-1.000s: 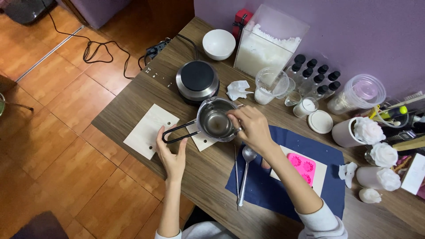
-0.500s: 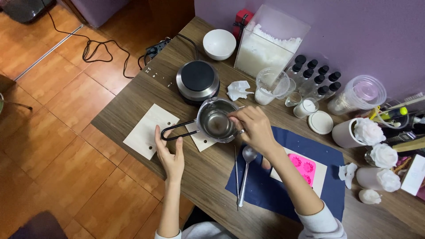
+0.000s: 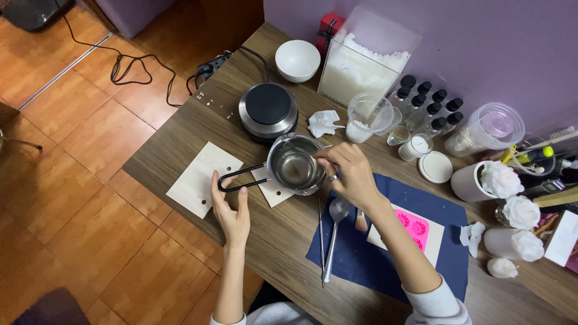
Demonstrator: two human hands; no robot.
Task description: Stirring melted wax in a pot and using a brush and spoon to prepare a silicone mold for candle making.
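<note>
The wooden counter is crowded. The left hand is clamped on the loop handle of the steel pot, which stands on a pale board. The right hand pinches something thin at the rim, perhaps a wick; I cannot tell. A sudden pull on the handle could tip the pot.

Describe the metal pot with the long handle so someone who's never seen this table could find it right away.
On the wooden table, look just in front of the round black-topped hot plate. The metal pot sits there, the left hand at its looped black handle and the right hand at its rim. It's the only shiny steel vessel; the nearby bowl is white.
</note>
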